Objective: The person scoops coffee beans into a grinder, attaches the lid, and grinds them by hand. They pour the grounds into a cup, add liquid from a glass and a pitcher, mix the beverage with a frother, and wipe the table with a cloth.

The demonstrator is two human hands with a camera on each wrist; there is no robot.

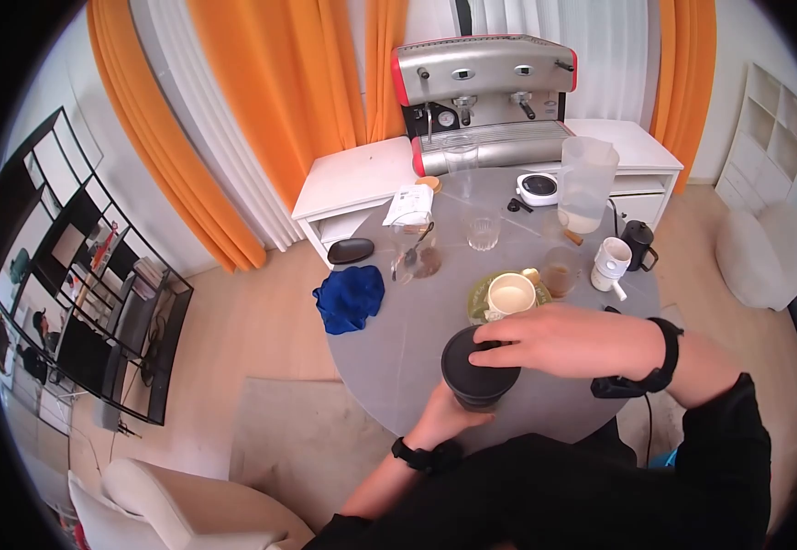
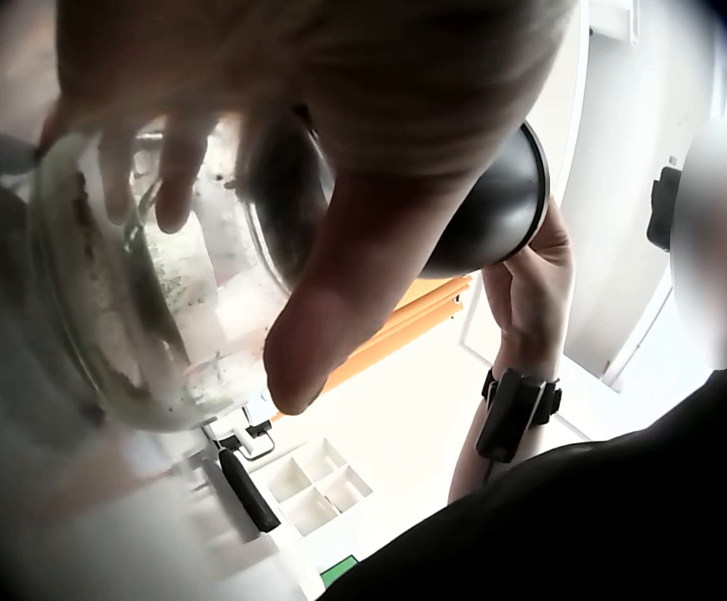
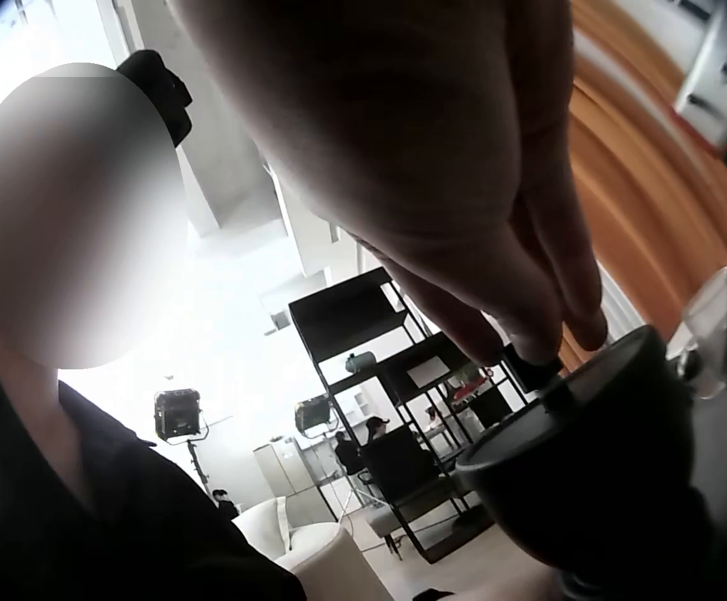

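Over the table's near edge is a hand coffee grinder with a black bowl-shaped top (image 1: 468,368) and a clear glass jar (image 2: 113,357) below. My left hand (image 1: 447,417) grips it from beneath; in the left wrist view fingers show through the glass, with the thumb across the near side. From above, my right hand (image 1: 554,339) reaches over the flat black top, its fingertips pinching a small black knob (image 3: 534,372). A cream cup (image 1: 501,313) on a green saucer (image 1: 477,302) stands just beyond the right hand.
Beyond are a glass beaker (image 1: 406,249) with a spoon, a tumbler (image 1: 483,234), a tall pitcher (image 1: 587,179) and a small scale (image 1: 538,190). Stacked white mugs (image 1: 611,262) and a black pot (image 1: 638,240) stand right, a blue cloth (image 1: 351,298) left. An espresso machine (image 1: 485,78) stands behind.
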